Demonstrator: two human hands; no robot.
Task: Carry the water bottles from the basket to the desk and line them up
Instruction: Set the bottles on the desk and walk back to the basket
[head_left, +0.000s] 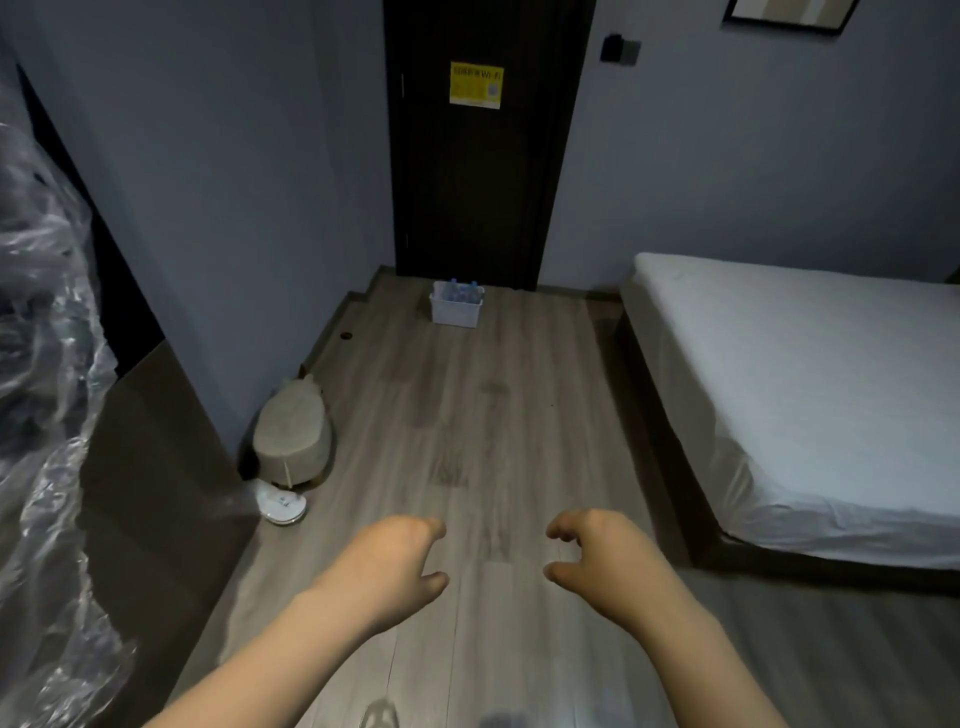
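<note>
A small white basket (455, 314) stands on the wooden floor far ahead, just in front of a dark door. Several clear water bottles (464, 292) with blue caps stick up out of it. My left hand (397, 564) and my right hand (597, 556) hang low in front of me over the floor, well short of the basket. Both hands hold nothing and their fingers are loosely curled. No desk is in view.
A bed (810, 384) with a white sheet fills the right side. A beige plush stool (294, 434) and a white round device (282, 505) sit by the left wall. Crinkled clear plastic (41, 364) covers something at far left. Wooden floor (467, 415) runs between me and the basket.
</note>
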